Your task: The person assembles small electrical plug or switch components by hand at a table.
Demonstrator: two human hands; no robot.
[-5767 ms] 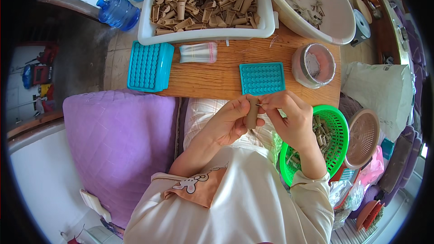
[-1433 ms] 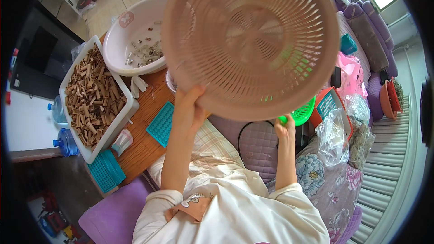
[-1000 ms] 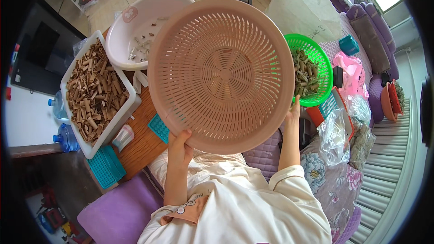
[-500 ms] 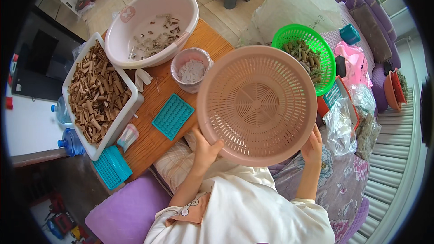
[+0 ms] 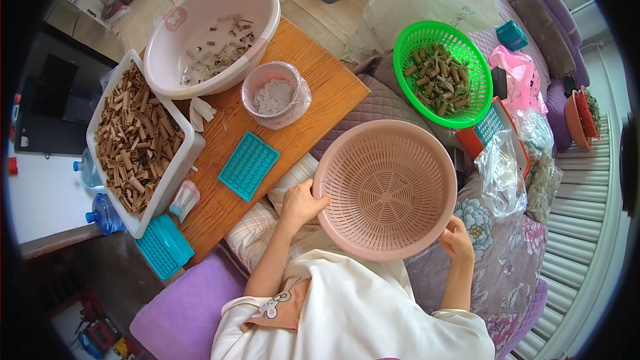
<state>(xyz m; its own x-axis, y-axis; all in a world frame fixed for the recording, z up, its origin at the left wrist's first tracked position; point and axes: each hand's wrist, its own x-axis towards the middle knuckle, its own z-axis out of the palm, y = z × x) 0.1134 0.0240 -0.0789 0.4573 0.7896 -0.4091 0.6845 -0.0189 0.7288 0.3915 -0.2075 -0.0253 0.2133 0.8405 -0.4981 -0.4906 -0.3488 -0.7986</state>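
Note:
A round pinkish-beige slotted plastic basket [image 5: 387, 197] hangs over my lap, with nothing inside it. My left hand [image 5: 301, 208] grips its left rim, thumb over the edge. On the right rim, my right hand [image 5: 457, 239] holds on with fingers closed round the edge. Just beyond it is a bright green basket [image 5: 403, 80] with brown and green dried pieces [image 5: 440, 83]. To the left, on the wooden table [image 5: 320, 103], lies a teal tray with rows of round cavities [image 5: 249, 165]. A pink tub lined with clear plastic [image 5: 267, 120] holds white pieces.
At far left a white tray [image 5: 180, 160] is heaped with brown rolled pieces [image 5: 143, 137]. Behind it stands a large pale pink basin [image 5: 160, 60] with small scattered bits. Teal stacked trays [image 5: 165, 247] sit at the table's near corner. Clear plastic bags [image 5: 501, 180] and a red-rimmed tray [image 5: 472, 141] lie right.
My hands have lowered the pinkish-beige basket toward my lap. The green basket and the table's right corner, partly covered before, now show more fully. Both hands keep their hold.

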